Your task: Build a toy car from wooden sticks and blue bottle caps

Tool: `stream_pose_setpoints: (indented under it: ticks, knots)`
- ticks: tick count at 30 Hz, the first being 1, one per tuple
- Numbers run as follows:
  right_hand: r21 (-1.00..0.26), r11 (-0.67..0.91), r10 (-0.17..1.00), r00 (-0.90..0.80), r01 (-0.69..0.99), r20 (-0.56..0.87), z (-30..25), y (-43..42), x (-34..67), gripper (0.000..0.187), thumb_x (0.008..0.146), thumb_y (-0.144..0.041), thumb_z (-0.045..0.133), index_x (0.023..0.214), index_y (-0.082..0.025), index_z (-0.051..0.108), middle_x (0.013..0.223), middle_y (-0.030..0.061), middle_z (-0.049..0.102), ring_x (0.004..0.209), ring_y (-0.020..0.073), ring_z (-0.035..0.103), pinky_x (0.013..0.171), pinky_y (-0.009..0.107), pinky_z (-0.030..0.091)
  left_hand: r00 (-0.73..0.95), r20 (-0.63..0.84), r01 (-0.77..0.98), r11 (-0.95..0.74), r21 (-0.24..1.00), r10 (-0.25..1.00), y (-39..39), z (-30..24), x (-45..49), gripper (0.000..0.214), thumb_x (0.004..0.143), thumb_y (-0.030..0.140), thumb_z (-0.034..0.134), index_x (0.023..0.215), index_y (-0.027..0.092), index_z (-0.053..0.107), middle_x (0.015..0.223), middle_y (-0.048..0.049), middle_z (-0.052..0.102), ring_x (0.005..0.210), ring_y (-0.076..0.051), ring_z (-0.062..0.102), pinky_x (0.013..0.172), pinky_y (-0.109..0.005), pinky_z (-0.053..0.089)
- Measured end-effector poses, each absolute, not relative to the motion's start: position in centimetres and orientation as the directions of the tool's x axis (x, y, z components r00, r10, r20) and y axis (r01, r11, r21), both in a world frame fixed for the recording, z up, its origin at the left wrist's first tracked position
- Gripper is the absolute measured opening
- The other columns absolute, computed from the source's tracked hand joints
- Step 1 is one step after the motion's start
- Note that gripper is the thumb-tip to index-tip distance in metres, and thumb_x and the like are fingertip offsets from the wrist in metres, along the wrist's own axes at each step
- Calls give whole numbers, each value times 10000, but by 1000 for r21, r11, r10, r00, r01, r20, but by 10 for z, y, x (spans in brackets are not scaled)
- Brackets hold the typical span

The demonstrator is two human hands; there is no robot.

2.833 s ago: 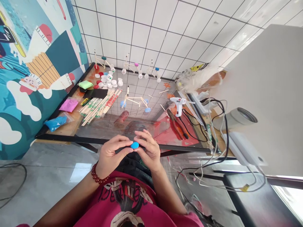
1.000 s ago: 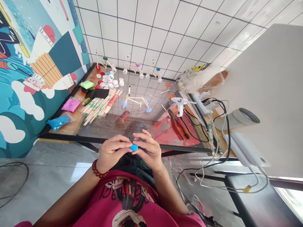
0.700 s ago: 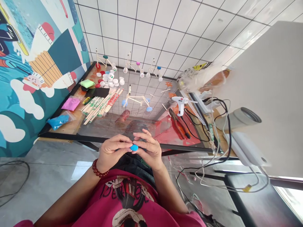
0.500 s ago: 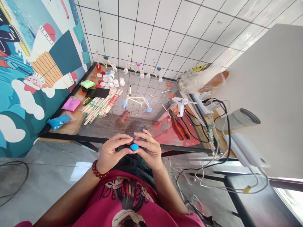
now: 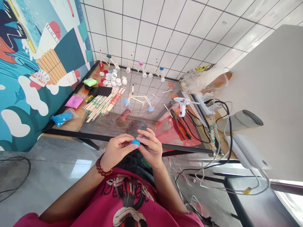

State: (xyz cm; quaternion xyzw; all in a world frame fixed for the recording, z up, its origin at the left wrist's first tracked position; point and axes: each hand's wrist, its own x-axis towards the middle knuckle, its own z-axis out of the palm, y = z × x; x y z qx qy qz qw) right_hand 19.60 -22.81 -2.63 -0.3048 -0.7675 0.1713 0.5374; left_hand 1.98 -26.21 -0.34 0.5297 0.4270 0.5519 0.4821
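A small lump of bright blue modelling clay (image 5: 135,142) is between my two hands, just in front of the table's near edge. My left hand (image 5: 118,150), with a red bead bracelet above it, pinches the lump between thumb and fingers. From the other side, my right hand (image 5: 151,148) has its thumb and fingers against the clay, its upper fingers lifted. Beyond them on the glass tabletop stands a little bicycle of wooden sticks (image 5: 138,99) with pale blue round wheels and a black-tipped upright. A bag of blue clay (image 5: 62,118) lies at the left.
Several stick bicycles (image 5: 136,67) line the back edge near white and red bottle caps (image 5: 114,77). Wrapped chopsticks (image 5: 103,104), pink clay (image 5: 74,101) and green clay (image 5: 90,82) are at the left. To the right are a glue gun (image 5: 182,103), pliers (image 5: 178,123) and loose cables (image 5: 227,126).
The blue lump has turned between my fingers, showing a flatter shape, and rises slightly. My right fingers have shifted and spread a little. The whole view has moved slightly.
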Motion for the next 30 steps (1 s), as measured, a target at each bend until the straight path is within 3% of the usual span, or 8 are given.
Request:
stream_pose_setpoints:
  ticks: [7, 13, 18, 24, 30]
  knots:
    - [-509, 787, 602, -252, 349, 757, -21, -229, 197, 174, 936, -297, 719, 1109, -311, 742, 1210, 61, 777, 863, 163, 772, 1162, 492, 448, 24, 167, -110, -163, 980, 986, -262, -1, 20, 234, 761, 330, 852, 938, 183, 814, 983, -91, 783, 854, -185, 746, 748, -278, 645]
    - [-494, 807, 576, -247, 324, 779, -16, -232, 196, 290, 900, -229, 753, 1176, -314, 726, 1260, 69, 758, 929, 177, 769, 1176, 493, 416, 16, 158, -96, -156, 983, 987, -262, 4, 22, 180, 787, 341, 827, 850, 173, 807, 916, -82, 781, 826, -183, 744, 728, -263, 632]
    - [-454, 824, 548, -278, 338, 789, -11, -230, 197, 299, 897, -178, 740, 1168, -301, 714, 1257, 68, 755, 911, 161, 764, 1188, 477, 394, 56, 154, -96, -148, 984, 986, -258, 8, 21, 200, 788, 346, 828, 899, 180, 818, 924, -86, 793, 820, -189, 747, 735, -276, 628]
    - [-457, 821, 553, -278, 342, 785, -15, -231, 198, 309, 898, -165, 732, 1176, -298, 707, 1255, 70, 753, 901, 156, 761, 1193, 479, 387, 75, 101, -102, -93, 990, 992, -257, 3, 25, 155, 790, 326, 817, 824, 175, 818, 901, -86, 794, 828, -187, 745, 752, -266, 624]
    - [-538, 767, 627, -229, 351, 745, -23, -227, 205, 248, 919, -286, 752, 1165, -287, 720, 1258, 83, 754, 909, 167, 768, 1169, 480, 426, 98, -27, -205, 47, 978, 995, -259, 1, 20, 376, 705, 322, 889, 1044, 183, 811, 995, -78, 799, 849, -182, 742, 796, -294, 641]
